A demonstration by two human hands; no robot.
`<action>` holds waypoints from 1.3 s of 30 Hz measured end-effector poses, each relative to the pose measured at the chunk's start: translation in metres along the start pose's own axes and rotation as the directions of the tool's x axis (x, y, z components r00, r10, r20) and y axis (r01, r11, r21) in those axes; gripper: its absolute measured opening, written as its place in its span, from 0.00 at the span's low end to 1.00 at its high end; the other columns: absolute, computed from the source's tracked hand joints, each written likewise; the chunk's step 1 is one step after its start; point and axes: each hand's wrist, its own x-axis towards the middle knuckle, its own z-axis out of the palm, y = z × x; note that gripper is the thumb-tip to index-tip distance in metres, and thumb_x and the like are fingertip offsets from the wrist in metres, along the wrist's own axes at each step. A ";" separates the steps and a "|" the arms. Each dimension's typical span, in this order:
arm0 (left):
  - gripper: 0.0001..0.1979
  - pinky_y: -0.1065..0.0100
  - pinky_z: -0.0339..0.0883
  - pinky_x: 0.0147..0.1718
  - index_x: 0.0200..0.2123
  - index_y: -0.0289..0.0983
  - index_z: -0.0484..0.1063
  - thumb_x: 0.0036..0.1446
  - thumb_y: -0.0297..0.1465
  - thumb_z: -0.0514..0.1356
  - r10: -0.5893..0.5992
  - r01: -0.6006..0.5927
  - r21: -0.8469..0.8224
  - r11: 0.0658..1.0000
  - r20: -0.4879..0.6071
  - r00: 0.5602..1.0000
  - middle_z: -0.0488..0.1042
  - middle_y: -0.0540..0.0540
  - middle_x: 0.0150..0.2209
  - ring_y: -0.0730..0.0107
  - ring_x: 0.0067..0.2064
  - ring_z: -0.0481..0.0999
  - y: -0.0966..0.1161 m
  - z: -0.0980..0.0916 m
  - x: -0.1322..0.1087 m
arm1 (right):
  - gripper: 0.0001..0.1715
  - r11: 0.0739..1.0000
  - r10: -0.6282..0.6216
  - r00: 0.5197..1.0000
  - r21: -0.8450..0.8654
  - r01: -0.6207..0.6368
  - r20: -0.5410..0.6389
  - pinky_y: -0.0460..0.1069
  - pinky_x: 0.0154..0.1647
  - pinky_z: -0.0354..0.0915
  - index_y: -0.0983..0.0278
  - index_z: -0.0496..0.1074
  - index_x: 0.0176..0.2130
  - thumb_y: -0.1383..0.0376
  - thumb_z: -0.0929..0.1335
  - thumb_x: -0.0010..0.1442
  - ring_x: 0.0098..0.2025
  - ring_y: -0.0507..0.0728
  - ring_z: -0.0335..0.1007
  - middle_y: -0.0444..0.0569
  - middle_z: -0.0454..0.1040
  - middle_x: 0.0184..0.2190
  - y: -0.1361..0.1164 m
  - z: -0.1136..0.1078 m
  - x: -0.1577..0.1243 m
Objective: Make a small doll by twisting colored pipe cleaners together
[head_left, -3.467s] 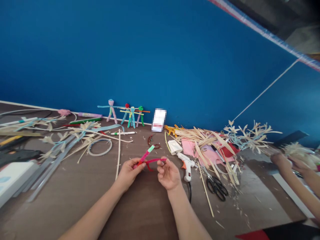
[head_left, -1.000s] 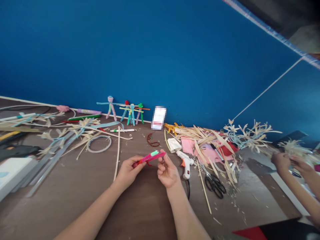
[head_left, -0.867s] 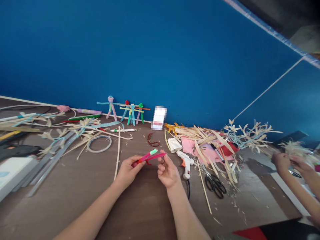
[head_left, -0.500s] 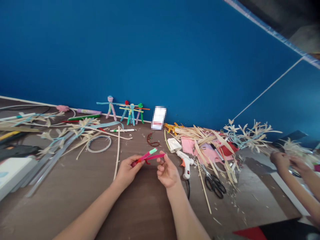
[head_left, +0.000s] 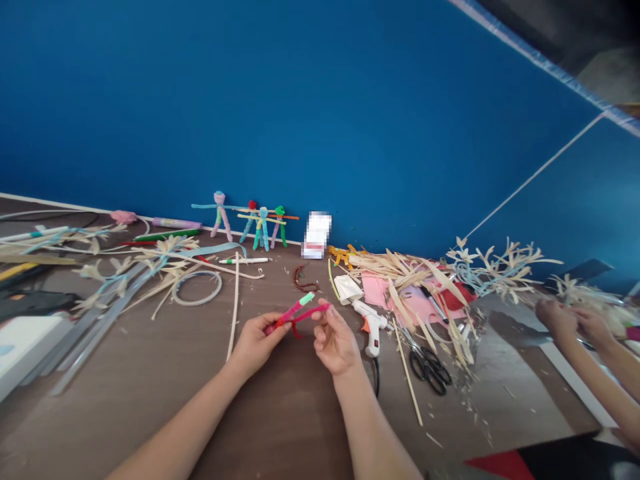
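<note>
My left hand (head_left: 257,343) is closed around a pink pen-like stick (head_left: 291,310) with a mint-green end, which points up and to the right. From the same grip a pink fuzzy pipe cleaner (head_left: 313,311) runs across to my right hand (head_left: 336,337). The thumb and forefinger of my right hand pinch its far end, and the other fingers are curled. A short red loop hangs just under the stick beside my left fingertips. Whatever lies inside the left grip is hidden by the fingers.
Pipe-cleaner figures (head_left: 263,228) stand against the blue wall. A white glue gun (head_left: 371,328), black-handled scissors (head_left: 431,370) and a heap of dried husk strips (head_left: 400,267) lie on the right. A clear ring (head_left: 197,289) lies left. Another person's hands (head_left: 570,323) work at far right.
The pink pipe cleaner between my hands now bows slightly upward, and the stick's green end has risen a little. Both hands stay almost in place.
</note>
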 end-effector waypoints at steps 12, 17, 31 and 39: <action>0.12 0.75 0.56 0.23 0.28 0.33 0.74 0.41 0.35 0.61 -0.062 0.069 -0.086 0.994 0.073 0.995 0.70 0.51 0.20 0.76 0.22 0.63 0.001 0.000 0.001 | 0.11 0.987 -0.124 0.991 -0.095 0.128 0.043 0.40 0.09 0.58 0.63 0.66 0.34 0.61 0.68 0.49 0.13 0.45 0.60 0.42 0.74 0.24 0.005 0.003 -0.001; 0.12 0.75 0.57 0.23 0.28 0.33 0.73 0.42 0.36 0.61 -0.055 0.060 -0.064 0.996 0.078 0.995 0.70 0.51 0.20 0.76 0.22 0.63 0.005 0.001 0.000 | 0.09 0.967 -0.217 0.975 -0.145 0.208 -0.048 0.40 0.11 0.56 0.64 0.65 0.28 0.63 0.69 0.48 0.11 0.44 0.57 0.39 0.70 0.17 0.009 0.001 0.004; 0.11 0.73 0.59 0.25 0.26 0.33 0.74 0.39 0.35 0.62 -0.077 0.078 -0.119 0.990 0.016 0.997 0.72 0.49 0.21 0.74 0.23 0.66 0.011 0.001 -0.002 | 0.17 0.851 -0.372 0.896 -0.474 0.224 -0.243 0.40 0.12 0.54 0.67 0.70 0.38 0.61 0.67 0.48 0.12 0.44 0.58 0.38 0.64 0.16 0.018 -0.004 0.010; 0.11 0.75 0.57 0.22 0.27 0.32 0.74 0.39 0.34 0.63 -0.115 0.109 -0.203 0.973 -0.019 0.993 0.69 0.50 0.19 0.77 0.21 0.62 0.009 0.000 0.000 | 0.17 0.765 -0.433 0.876 -0.600 0.232 -0.213 0.42 0.17 0.61 0.67 0.70 0.40 0.62 0.66 0.50 0.17 0.47 0.63 0.40 0.67 0.18 0.021 -0.006 0.009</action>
